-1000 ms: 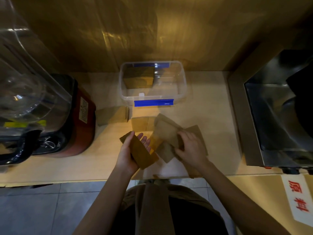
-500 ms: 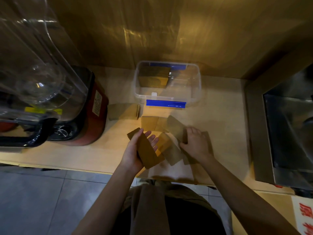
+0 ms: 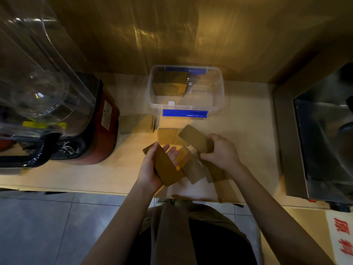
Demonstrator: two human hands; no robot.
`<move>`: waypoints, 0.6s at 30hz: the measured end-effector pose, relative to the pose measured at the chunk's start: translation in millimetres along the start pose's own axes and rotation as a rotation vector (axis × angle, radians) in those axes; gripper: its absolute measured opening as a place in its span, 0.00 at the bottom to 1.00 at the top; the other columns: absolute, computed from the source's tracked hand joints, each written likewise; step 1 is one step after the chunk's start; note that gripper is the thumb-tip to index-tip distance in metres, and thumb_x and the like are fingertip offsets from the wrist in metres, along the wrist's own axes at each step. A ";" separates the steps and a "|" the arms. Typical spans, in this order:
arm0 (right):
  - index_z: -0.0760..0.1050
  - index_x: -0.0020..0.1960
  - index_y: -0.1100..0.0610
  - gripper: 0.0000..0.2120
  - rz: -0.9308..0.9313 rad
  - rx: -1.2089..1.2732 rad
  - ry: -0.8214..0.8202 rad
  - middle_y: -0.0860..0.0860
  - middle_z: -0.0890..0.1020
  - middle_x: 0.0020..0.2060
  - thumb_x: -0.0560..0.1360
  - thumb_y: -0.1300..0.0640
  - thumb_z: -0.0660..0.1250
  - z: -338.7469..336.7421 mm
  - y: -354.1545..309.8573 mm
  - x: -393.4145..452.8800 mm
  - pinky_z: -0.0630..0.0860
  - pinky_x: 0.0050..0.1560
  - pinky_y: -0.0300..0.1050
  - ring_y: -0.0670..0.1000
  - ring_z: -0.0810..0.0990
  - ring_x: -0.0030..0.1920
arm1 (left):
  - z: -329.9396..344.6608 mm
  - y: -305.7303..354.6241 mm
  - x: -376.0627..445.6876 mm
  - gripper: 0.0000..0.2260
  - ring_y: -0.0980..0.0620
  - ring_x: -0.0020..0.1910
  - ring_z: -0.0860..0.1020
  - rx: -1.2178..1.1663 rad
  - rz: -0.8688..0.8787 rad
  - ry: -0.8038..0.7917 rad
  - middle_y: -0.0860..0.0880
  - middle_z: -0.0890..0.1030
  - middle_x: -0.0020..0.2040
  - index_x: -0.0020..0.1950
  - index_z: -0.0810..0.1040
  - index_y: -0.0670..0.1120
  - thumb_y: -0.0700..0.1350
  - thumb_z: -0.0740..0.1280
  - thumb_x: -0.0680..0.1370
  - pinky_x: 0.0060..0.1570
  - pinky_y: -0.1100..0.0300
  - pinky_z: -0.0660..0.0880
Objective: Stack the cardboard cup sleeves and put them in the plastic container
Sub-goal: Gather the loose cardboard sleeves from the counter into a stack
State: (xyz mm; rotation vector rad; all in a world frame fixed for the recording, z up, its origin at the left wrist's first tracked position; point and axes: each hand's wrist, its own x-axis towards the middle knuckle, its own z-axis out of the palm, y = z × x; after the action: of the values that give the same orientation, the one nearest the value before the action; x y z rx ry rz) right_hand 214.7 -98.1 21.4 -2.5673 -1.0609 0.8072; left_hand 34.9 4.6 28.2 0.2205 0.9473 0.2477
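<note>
My left hand (image 3: 152, 170) cradles a stack of brown cardboard sleeves (image 3: 165, 167), fingers spread under it. My right hand (image 3: 222, 153) pinches one flat sleeve (image 3: 194, 137) and holds it lifted over the loose sleeves (image 3: 196, 169) scattered on the counter. A clear plastic container (image 3: 219, 92) with blue clips stands behind them, open, with a stack of sleeves (image 3: 170, 84) in its left half. Two more sleeves lie flat: one (image 3: 137, 126) beside the blender, one (image 3: 166, 135) in front of the container.
A red-based blender (image 3: 95, 121) with a clear jug fills the left of the beige counter (image 3: 246, 127). A steel appliance (image 3: 321, 142) stands at the right. A brown wall runs behind. Floor tiles (image 3: 47, 226) show below the counter edge.
My right hand has picked one sleeve out of the loose pile and raised it. My left hand kept its stack in place. The camera shifted a little.
</note>
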 end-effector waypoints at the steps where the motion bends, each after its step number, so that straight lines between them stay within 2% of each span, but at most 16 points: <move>1: 0.70 0.60 0.55 0.28 -0.016 0.063 0.025 0.55 0.79 0.56 0.63 0.47 0.72 -1.8 -4.1 -6.8 0.76 0.55 0.53 0.56 0.77 0.55 | 0.7 -1.0 0.4 0.19 0.48 0.54 0.80 0.000 -0.002 -0.005 0.47 0.86 0.45 0.59 0.76 0.46 0.56 0.62 0.74 0.52 0.53 0.74; 5: 0.69 0.61 0.51 0.27 -0.080 0.379 -0.002 0.50 0.79 0.58 0.65 0.49 0.73 -1.7 -25.0 -33.9 0.76 0.56 0.49 0.50 0.76 0.56 | 5.5 -3.8 -0.9 0.19 0.51 0.49 0.82 0.032 0.017 -0.076 0.48 0.86 0.45 0.60 0.75 0.47 0.57 0.61 0.74 0.50 0.54 0.74; 8: 0.69 0.61 0.48 0.25 -0.115 0.489 -0.004 0.46 0.78 0.53 0.66 0.48 0.72 5.8 -38.0 -50.7 0.76 0.51 0.45 0.45 0.76 0.52 | 7.5 -7.1 -3.8 0.17 0.50 0.41 0.84 0.100 0.058 -0.130 0.48 0.86 0.41 0.53 0.78 0.50 0.58 0.57 0.75 0.51 0.51 0.74; 10: 0.68 0.62 0.47 0.25 -0.096 0.480 0.031 0.46 0.75 0.52 0.67 0.48 0.71 14.1 -43.4 -60.9 0.72 0.46 0.39 0.45 0.74 0.51 | 8.5 -9.9 -5.2 0.18 0.47 0.43 0.83 0.125 0.079 -0.137 0.47 0.86 0.39 0.48 0.79 0.51 0.60 0.55 0.75 0.52 0.47 0.73; 12: 0.68 0.62 0.47 0.26 -0.080 0.458 0.062 0.48 0.74 0.52 0.66 0.45 0.70 22.5 -46.2 -70.5 0.71 0.46 0.40 0.48 0.74 0.52 | 7.6 -12.4 -4.3 0.19 0.45 0.48 0.80 0.089 0.086 -0.148 0.46 0.86 0.41 0.45 0.82 0.50 0.61 0.58 0.73 0.55 0.47 0.72; 14: 0.70 0.61 0.48 0.26 -0.099 0.407 0.075 0.51 0.75 0.54 0.65 0.45 0.70 29.4 -46.4 -78.9 0.72 0.48 0.44 0.52 0.74 0.54 | 7.3 -14.0 -3.6 0.21 0.47 0.50 0.80 0.047 0.078 -0.169 0.46 0.84 0.47 0.50 0.82 0.49 0.62 0.65 0.67 0.56 0.49 0.73; 16: 0.71 0.62 0.49 0.25 -0.121 0.338 0.066 0.54 0.75 0.59 0.66 0.47 0.71 33.1 -46.6 -85.9 0.71 0.51 0.45 0.54 0.73 0.57 | 7.8 -17.4 -0.1 0.30 0.50 0.53 0.80 0.002 0.054 -0.190 0.47 0.83 0.52 0.58 0.77 0.47 0.61 0.72 0.60 0.57 0.51 0.73; 18: 0.70 0.63 0.50 0.25 -0.139 0.282 0.070 0.54 0.74 0.61 0.68 0.47 0.70 35.3 -46.9 -92.1 0.69 0.53 0.44 0.54 0.71 0.60 | 7.6 -21.8 4.7 0.29 0.51 0.56 0.80 -0.037 0.043 -0.188 0.47 0.81 0.57 0.61 0.74 0.48 0.58 0.71 0.63 0.55 0.53 0.76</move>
State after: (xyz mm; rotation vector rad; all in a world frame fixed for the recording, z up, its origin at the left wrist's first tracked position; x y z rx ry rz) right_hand 113.8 -129.9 48.8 -2.2453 -1.0118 0.7656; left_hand 46.3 -15.2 22.5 0.2265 0.7513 0.2784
